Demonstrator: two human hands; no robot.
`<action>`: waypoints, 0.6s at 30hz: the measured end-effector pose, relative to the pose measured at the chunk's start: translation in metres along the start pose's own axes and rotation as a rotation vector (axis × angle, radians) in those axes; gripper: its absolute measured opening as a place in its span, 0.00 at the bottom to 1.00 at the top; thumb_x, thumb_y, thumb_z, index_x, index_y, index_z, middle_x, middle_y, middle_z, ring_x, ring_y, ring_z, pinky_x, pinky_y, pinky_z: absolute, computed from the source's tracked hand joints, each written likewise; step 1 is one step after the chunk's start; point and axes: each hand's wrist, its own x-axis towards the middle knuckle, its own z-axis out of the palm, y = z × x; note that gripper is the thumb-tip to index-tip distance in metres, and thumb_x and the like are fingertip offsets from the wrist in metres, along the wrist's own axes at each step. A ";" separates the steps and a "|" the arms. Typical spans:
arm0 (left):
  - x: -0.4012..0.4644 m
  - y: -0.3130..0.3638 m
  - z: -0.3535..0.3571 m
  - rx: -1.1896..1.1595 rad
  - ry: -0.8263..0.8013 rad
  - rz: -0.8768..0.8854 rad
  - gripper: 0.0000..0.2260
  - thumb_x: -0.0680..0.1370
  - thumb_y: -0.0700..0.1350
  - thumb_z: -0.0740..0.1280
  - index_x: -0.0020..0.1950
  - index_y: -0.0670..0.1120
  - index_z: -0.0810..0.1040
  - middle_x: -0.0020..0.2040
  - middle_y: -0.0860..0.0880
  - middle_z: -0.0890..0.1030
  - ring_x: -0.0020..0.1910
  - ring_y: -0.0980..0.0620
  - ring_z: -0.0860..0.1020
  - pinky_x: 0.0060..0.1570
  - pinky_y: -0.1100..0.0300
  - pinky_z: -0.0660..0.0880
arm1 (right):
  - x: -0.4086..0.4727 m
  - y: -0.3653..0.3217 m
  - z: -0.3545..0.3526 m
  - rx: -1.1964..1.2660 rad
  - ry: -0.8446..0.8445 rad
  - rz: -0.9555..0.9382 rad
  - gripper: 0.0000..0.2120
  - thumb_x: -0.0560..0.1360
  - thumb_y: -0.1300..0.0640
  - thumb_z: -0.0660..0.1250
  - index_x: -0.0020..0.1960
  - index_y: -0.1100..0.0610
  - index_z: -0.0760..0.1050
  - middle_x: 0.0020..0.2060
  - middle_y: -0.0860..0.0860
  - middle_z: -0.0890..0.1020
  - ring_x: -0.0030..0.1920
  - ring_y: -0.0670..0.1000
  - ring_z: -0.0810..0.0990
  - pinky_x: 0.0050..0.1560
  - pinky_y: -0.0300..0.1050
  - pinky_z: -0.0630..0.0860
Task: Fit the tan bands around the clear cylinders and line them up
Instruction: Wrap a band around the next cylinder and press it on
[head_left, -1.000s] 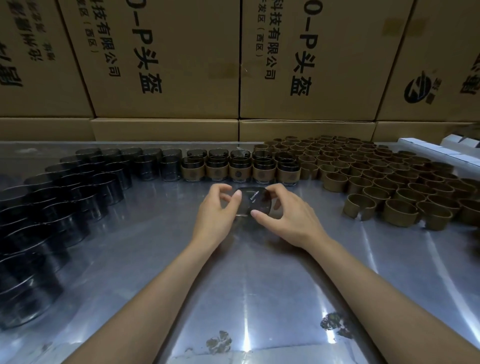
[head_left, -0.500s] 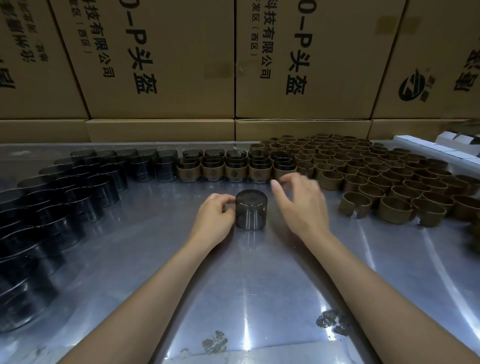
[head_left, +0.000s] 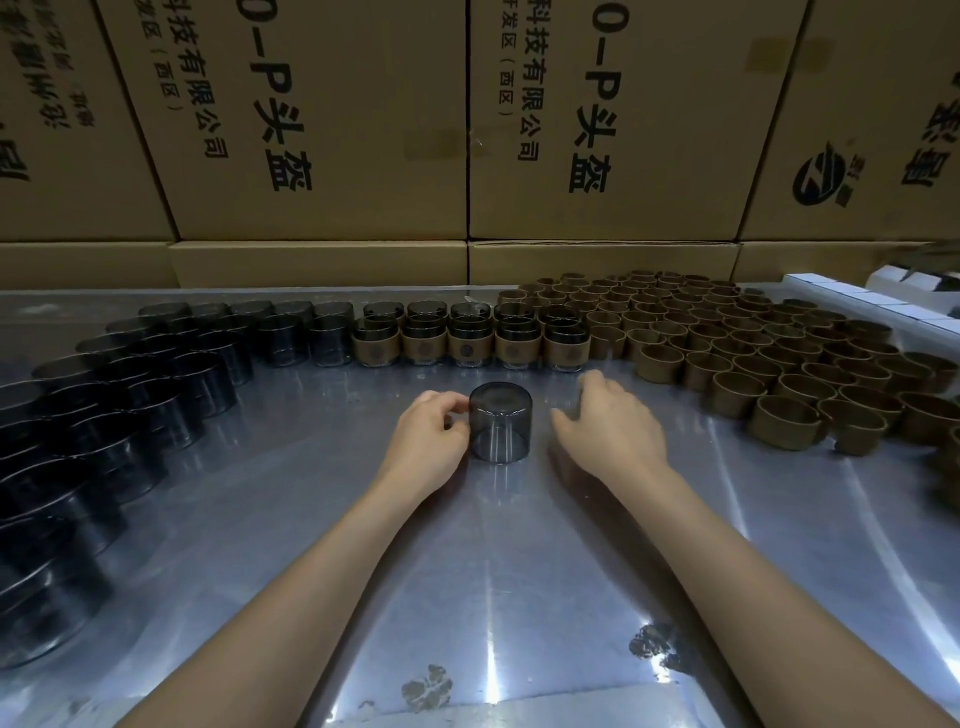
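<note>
While standing upright on the tabletop (head_left: 519, 597), one smoky clear cylinder (head_left: 501, 423) is sitting between the two hands, closed end up and bare of any band. The left hand (head_left: 428, 447) is touching its left wall, thumb and forefinger curled against the upper edge in a light pinching grip. The right hand (head_left: 613, 426) is lying just beside the cylinder on the right, apart from it, fingers loosely curved and holding nothing.

Behind the cylinder, five banded cylinders (head_left: 470, 340) are standing in a row, each wearing a tan band round its lower half. To the left of that row, unbanded dark cylinders (head_left: 156, 374) are massing in ranks that run toward the near left edge. To the right, loose tan bands (head_left: 727, 343) are standing on edge in a dense cluster, the nearest ones showing their open splits.

Cardboard cartons (head_left: 322, 130) printed with black characters are stacking along the back edge. White boxes (head_left: 883, 306) are lying at the far right.
</note>
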 end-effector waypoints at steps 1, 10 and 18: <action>0.000 0.000 0.000 0.000 -0.001 0.001 0.13 0.80 0.37 0.59 0.60 0.43 0.79 0.59 0.46 0.75 0.56 0.49 0.75 0.56 0.62 0.69 | -0.002 -0.004 -0.001 0.048 0.003 -0.027 0.21 0.78 0.46 0.62 0.66 0.56 0.66 0.61 0.55 0.77 0.59 0.58 0.76 0.46 0.48 0.71; -0.001 0.000 0.000 -0.011 -0.003 0.010 0.12 0.80 0.38 0.60 0.59 0.44 0.79 0.56 0.48 0.75 0.52 0.54 0.74 0.51 0.66 0.66 | 0.003 -0.001 -0.004 0.325 0.007 -0.023 0.24 0.74 0.52 0.63 0.70 0.50 0.67 0.66 0.48 0.72 0.70 0.54 0.61 0.52 0.48 0.67; 0.001 -0.001 0.001 -0.093 0.013 -0.022 0.11 0.80 0.38 0.60 0.56 0.47 0.80 0.55 0.49 0.78 0.52 0.52 0.76 0.50 0.62 0.70 | 0.009 0.002 0.004 0.515 0.098 0.006 0.28 0.71 0.47 0.71 0.68 0.51 0.68 0.61 0.49 0.72 0.59 0.50 0.74 0.53 0.41 0.69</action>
